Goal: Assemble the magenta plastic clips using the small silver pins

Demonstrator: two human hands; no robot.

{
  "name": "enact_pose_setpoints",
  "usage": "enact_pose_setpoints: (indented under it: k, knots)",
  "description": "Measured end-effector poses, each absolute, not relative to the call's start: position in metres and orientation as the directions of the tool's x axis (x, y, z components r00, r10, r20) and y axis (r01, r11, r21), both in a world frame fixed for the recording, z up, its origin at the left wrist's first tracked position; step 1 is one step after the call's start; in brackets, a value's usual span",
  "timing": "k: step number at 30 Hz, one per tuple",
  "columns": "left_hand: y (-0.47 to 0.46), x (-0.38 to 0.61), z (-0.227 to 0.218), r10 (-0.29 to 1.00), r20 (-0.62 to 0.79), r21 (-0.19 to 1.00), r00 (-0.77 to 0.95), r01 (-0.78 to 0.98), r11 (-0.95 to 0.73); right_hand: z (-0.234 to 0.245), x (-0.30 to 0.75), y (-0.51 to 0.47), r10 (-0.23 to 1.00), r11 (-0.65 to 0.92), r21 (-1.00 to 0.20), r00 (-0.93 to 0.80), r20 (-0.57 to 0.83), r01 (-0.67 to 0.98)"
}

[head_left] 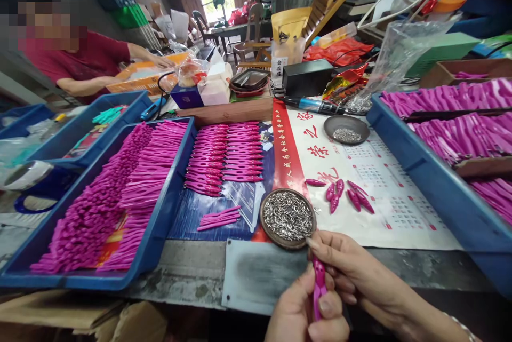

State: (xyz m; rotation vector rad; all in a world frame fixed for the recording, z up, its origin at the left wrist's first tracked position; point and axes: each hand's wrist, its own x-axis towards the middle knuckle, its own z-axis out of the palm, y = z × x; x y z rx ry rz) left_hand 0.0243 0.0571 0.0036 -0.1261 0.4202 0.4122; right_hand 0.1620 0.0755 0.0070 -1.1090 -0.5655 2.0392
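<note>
My left hand is closed round a magenta plastic handle-like piece, which stands nearly upright with small dark holes near its top. Just above that top end, the thumb and forefinger of my right hand are pinched together; whatever lies between them is too small to make out. Its other fingers curl beside the piece. Right behind the fingertips sits a round brown bowl full of small silvery metal pins. Several short magenta shell-like parts lie on the printed sheet beyond my hands.
A blue tray of magenta strips stands left, beside rows of magenta pieces. Another blue tray is at right. A dark dish holds small metal bits. A grey pad lies at the table edge. A person in red works across.
</note>
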Motion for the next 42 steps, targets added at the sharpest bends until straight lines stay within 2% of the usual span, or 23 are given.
enact_pose_setpoints:
  k: [3, 12, 25, 35, 42]
  knots:
    - [0.053, 0.024, -0.004, 0.382, -0.422, -0.045, 0.822, -0.44, 0.897, 0.009, 0.159, 0.074, 0.788, -0.616, -0.676, -0.332, -0.519, -0.405]
    - [0.058, 0.019, -0.001, 0.317, -0.402, 0.015, 0.859, -0.34, 0.94, 0.009, 0.155, 0.073, 0.767, -0.642, -0.653, -0.322, -0.555, -0.403]
    - [0.065, 0.01, -0.002, 0.331, -0.361, 0.074, 0.872, -0.327, 0.942, 0.009, 0.149, 0.081, 0.763, -0.645, -0.644, -0.305, -0.57, -0.411]
    - [0.066, 0.013, -0.006, 0.298, -0.328, -0.017, 0.897, -0.321, 0.947, 0.007, 0.155, 0.078, 0.796, -0.605, -0.628, -0.367, -0.482, -0.49]
    - [0.065, 0.02, 0.004, 0.335, -0.36, -0.072, 0.871, -0.384, 0.921, 0.007, 0.157, 0.068, 0.817, -0.57, -0.608, -0.308, -0.487, -0.552]
